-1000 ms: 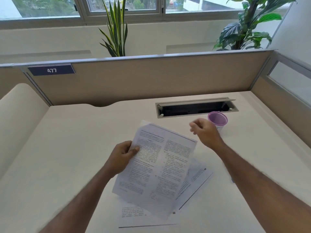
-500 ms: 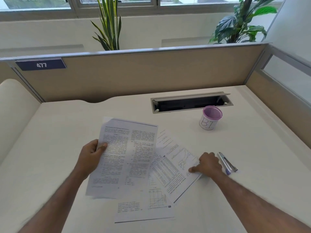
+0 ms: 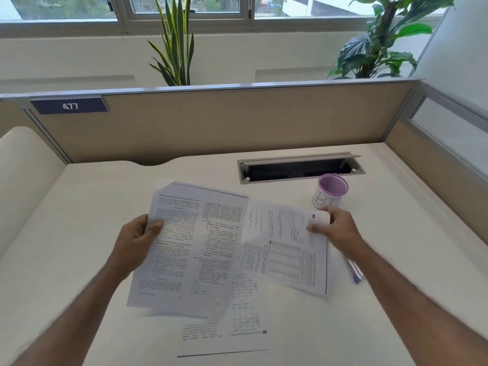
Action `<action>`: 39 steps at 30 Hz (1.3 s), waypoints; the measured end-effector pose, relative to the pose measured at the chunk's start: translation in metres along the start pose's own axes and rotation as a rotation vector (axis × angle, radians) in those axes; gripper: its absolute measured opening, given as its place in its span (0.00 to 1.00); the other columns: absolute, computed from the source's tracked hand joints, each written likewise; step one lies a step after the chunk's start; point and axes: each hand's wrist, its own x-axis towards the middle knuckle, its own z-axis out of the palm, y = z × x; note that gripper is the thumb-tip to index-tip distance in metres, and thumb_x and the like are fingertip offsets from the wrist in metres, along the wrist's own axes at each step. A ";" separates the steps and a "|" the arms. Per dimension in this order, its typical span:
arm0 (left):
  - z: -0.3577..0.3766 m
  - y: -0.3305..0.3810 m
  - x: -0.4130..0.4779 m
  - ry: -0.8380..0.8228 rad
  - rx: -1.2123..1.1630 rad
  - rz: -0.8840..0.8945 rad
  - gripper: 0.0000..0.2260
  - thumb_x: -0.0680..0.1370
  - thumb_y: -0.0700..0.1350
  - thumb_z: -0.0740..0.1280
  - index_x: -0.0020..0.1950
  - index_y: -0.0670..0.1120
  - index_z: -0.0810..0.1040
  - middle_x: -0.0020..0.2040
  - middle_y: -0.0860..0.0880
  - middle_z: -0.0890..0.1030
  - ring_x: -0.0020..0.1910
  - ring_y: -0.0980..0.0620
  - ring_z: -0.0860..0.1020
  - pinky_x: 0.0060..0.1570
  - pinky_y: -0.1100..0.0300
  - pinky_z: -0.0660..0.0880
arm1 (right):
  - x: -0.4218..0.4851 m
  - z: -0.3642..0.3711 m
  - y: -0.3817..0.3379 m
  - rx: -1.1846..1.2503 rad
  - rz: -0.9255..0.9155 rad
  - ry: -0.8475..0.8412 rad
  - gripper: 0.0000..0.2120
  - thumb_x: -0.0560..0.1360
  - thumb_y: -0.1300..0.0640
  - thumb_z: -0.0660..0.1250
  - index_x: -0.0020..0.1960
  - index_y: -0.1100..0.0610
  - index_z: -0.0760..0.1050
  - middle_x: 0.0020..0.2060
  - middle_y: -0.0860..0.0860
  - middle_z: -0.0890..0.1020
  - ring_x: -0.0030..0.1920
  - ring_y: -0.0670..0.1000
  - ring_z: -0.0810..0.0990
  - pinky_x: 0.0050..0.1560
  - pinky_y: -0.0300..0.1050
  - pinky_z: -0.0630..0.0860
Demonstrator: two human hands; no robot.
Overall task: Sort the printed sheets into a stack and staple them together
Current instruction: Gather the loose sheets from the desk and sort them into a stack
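While left hand (image 3: 134, 241) pinches text sheet (image 3: 190, 249), we clamp right hand (image 3: 336, 229) on graph sheet (image 3: 287, 247), lifted for stacking; third sheet (image 3: 245, 328) flat on counter (image 3: 79, 207).

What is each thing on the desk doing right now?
Left hand: gripping the two-column sheet, lifted.
Right hand: pinching the graph sheet, raised.
Bottom sheet: flat on the desk.
Cup: upright, open.
Stapler: lying untouched.
Cable hatch: lid open.

My right hand (image 3: 336, 229) has picked up the graph sheet (image 3: 287, 247) — before it lay flat — lifting it toward 2 o'clock.
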 end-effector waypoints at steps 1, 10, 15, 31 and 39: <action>-0.004 0.004 0.003 0.005 0.010 0.016 0.06 0.81 0.42 0.65 0.50 0.43 0.82 0.43 0.45 0.86 0.43 0.39 0.84 0.42 0.47 0.82 | 0.002 -0.005 -0.015 -0.004 -0.040 -0.035 0.15 0.66 0.70 0.76 0.47 0.59 0.76 0.44 0.59 0.85 0.38 0.55 0.86 0.39 0.49 0.83; -0.034 0.049 0.033 0.104 0.079 0.159 0.06 0.81 0.45 0.65 0.47 0.49 0.81 0.45 0.45 0.83 0.40 0.44 0.82 0.46 0.43 0.80 | 0.010 -0.022 -0.152 -0.246 -0.276 -0.481 0.06 0.73 0.62 0.72 0.49 0.63 0.81 0.42 0.61 0.86 0.40 0.60 0.86 0.40 0.52 0.83; -0.007 0.074 0.037 0.021 0.049 0.212 0.06 0.81 0.43 0.65 0.48 0.51 0.81 0.47 0.48 0.84 0.43 0.49 0.81 0.46 0.51 0.78 | 0.014 0.004 -0.195 -0.252 -0.343 -0.632 0.07 0.72 0.62 0.72 0.48 0.63 0.82 0.43 0.61 0.86 0.39 0.57 0.85 0.37 0.46 0.81; 0.064 0.082 0.006 -0.220 -0.105 0.135 0.13 0.83 0.46 0.61 0.53 0.38 0.80 0.50 0.39 0.85 0.42 0.45 0.84 0.41 0.52 0.81 | 0.029 0.082 -0.199 -0.254 -0.484 -0.531 0.09 0.70 0.61 0.75 0.49 0.61 0.81 0.40 0.52 0.87 0.39 0.50 0.86 0.41 0.46 0.80; 0.073 0.086 -0.004 -0.254 -0.144 0.128 0.14 0.83 0.50 0.59 0.55 0.42 0.80 0.49 0.49 0.86 0.42 0.50 0.85 0.38 0.60 0.81 | 0.033 0.097 -0.195 -0.372 -0.491 -0.445 0.12 0.65 0.54 0.79 0.45 0.54 0.82 0.38 0.51 0.86 0.38 0.50 0.85 0.39 0.45 0.80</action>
